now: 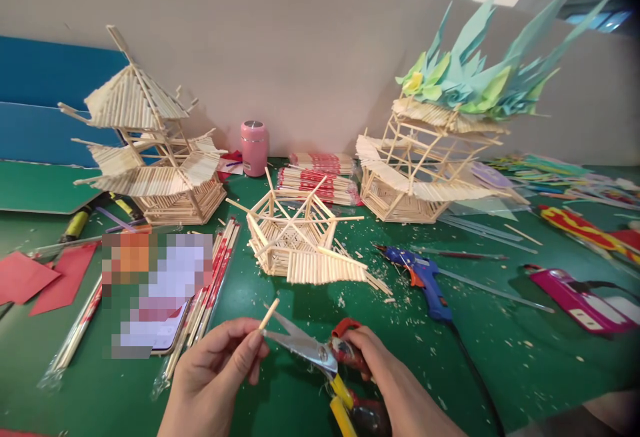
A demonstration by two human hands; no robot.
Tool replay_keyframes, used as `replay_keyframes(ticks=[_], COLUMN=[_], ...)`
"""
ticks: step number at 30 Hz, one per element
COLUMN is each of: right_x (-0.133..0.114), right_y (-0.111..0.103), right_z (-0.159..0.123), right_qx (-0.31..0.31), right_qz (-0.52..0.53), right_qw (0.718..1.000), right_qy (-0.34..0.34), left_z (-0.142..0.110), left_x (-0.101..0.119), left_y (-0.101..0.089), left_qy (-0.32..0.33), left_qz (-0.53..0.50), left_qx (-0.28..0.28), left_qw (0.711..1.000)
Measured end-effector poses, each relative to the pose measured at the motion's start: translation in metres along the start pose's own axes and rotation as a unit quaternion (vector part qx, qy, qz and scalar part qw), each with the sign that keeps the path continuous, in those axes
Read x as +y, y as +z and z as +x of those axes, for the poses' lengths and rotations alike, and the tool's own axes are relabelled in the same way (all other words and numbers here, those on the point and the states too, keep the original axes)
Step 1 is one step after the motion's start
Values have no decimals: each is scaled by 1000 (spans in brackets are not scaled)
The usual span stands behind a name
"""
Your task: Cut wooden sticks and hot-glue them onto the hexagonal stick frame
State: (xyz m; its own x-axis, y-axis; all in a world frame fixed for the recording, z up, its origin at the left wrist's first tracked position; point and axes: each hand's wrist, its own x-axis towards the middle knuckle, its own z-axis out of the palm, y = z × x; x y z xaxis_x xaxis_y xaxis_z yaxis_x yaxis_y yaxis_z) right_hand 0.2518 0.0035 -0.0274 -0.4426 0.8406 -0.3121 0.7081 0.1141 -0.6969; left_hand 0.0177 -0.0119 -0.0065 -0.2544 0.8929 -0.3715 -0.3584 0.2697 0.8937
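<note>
My left hand (220, 367) pinches a short wooden stick (269, 314) between thumb and fingers, low in the middle of the view. My right hand (385, 373) grips the red and yellow handles of a pair of shears (305, 347), whose blades are open around the stick's lower end. Just beyond my hands a half-built stick pavilion (295, 237) sits on the green table (490, 357).
Two taller stick pavilions stand at the back: one on the left (150, 150), one on the right (425, 170) topped with green paper leaves. A blue glue gun (425, 277), a pink cup (254, 148), wrapped chopstick packs (320, 180), a phone (160, 290) and red paper (45, 280) lie around.
</note>
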Motion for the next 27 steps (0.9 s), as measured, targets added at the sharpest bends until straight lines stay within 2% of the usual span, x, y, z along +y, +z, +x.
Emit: replay_keyframes(ticks=[5, 9, 16, 22, 24, 27], right_x=[-2, -2, -13, -24, -26, -30], right_y=[5, 6, 1, 5, 6, 5], right_z=[3, 3, 4, 9, 9, 7], right_qx=[-48, -56, -25, 45, 60, 64], right_qz=[-73, -106, -88, -21, -7, 8], right_qw=[996, 993, 995, 998, 997, 997], right_qy=[5, -3, -26, -48, -46, -35], left_z=[2, 2, 1, 3, 3, 3], left_x=[-4, -3, 2, 1, 2, 6], left_y=[-1, -3, -1, -3, -3, 0], left_qy=[11, 40, 51, 43, 45, 70], left_qz=[0, 38, 79, 71, 77, 142], left_qx=[-53, -79, -96, -90, -106, -142], left_qw=[999, 995, 991, 992, 990, 977])
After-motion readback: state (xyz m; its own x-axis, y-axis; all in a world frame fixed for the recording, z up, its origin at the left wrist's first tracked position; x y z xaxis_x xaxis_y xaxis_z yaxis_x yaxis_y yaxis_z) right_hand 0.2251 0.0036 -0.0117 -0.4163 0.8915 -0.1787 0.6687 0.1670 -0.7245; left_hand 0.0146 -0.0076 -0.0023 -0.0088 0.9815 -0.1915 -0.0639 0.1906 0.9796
